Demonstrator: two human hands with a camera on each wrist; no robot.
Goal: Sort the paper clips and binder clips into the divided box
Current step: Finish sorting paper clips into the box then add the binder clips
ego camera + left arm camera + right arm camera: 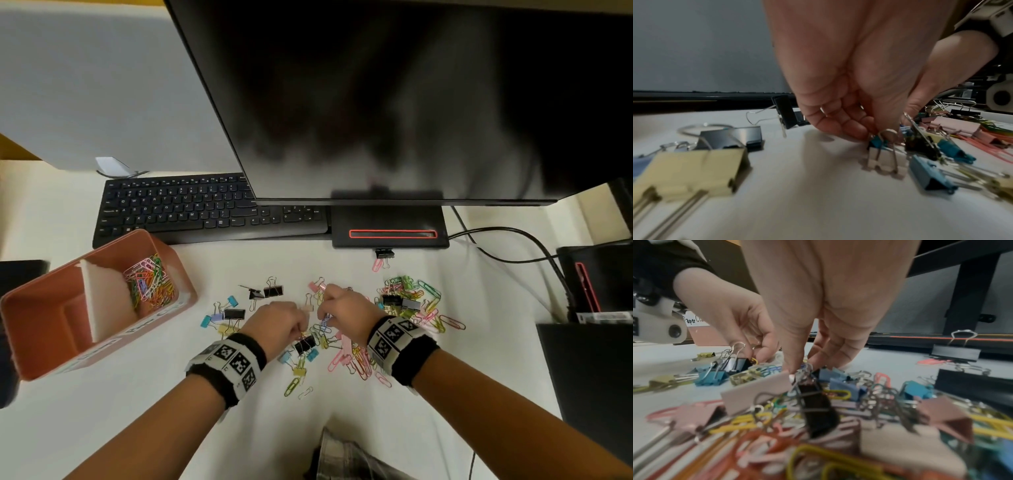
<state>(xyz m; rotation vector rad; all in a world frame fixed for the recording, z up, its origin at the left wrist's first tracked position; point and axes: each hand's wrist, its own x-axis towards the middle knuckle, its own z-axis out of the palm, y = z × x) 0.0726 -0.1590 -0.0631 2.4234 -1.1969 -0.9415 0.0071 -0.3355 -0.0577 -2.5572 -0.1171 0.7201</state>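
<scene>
Both hands down in the loose clips on the white desk (394, 274).

The left hand (277, 320) pinches the wire handle of a small binder clip (882, 155); the right hand (346, 310) pinches wire handles in the mixed pile (813, 404) (exactly which clip, I cannot tell). The divided box (41, 346) stands well to the left, paper clips (150, 282) in its far compartment.
</scene>
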